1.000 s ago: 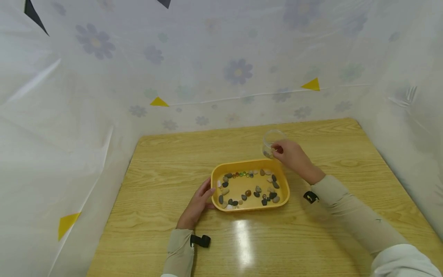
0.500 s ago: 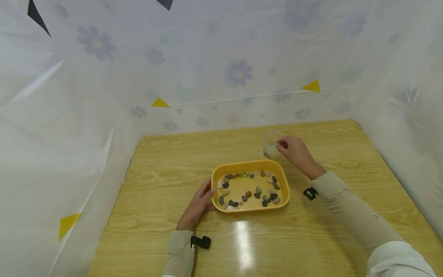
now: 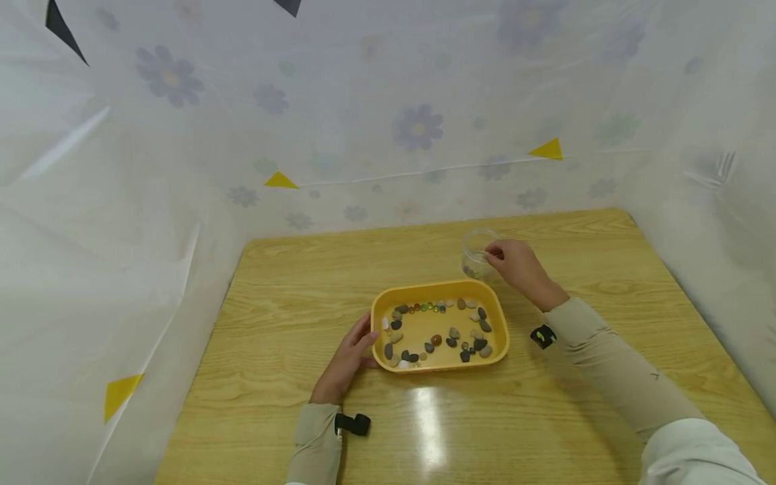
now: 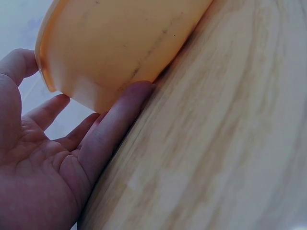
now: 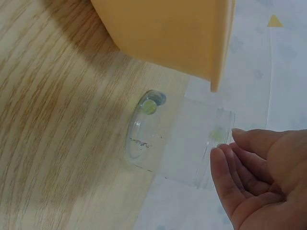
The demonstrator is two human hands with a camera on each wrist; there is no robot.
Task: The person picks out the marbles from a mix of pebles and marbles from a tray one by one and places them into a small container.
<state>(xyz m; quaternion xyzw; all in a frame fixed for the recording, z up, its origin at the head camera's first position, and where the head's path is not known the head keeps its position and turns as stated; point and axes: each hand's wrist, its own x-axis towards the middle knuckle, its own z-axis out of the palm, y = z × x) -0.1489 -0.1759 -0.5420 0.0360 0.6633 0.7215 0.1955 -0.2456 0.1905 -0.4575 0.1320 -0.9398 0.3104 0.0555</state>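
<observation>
My left hand (image 3: 344,358) holds the left end of a yellow plastic tray (image 3: 436,367), its thumb over the rim and its fingers along the outer wall. In the tray, pebbles (image 3: 461,304) form a broken border, with a row of coloured glass marbles (image 3: 430,306) along the far side. My right hand (image 3: 516,268) is at the rim of a clear jar (image 3: 479,252) behind the tray, thumb and fingers pinched together. A blurred yellow-green marble (image 5: 217,134) shows at those fingertips, partly hidden. More marbles (image 5: 149,106) lie at the jar's bottom.
A wood-grain table (image 3: 291,289) carries the tray and jar. White flowered sheeting (image 3: 364,121) hangs behind it and at both sides, with yellow triangles (image 3: 281,180) on it. A brown round stone (image 3: 436,340) lies toward the tray's front middle.
My right hand has drawn back slightly to the right from the jar's mouth, then stayed at its rim. The left hand and tray have kept their places.
</observation>
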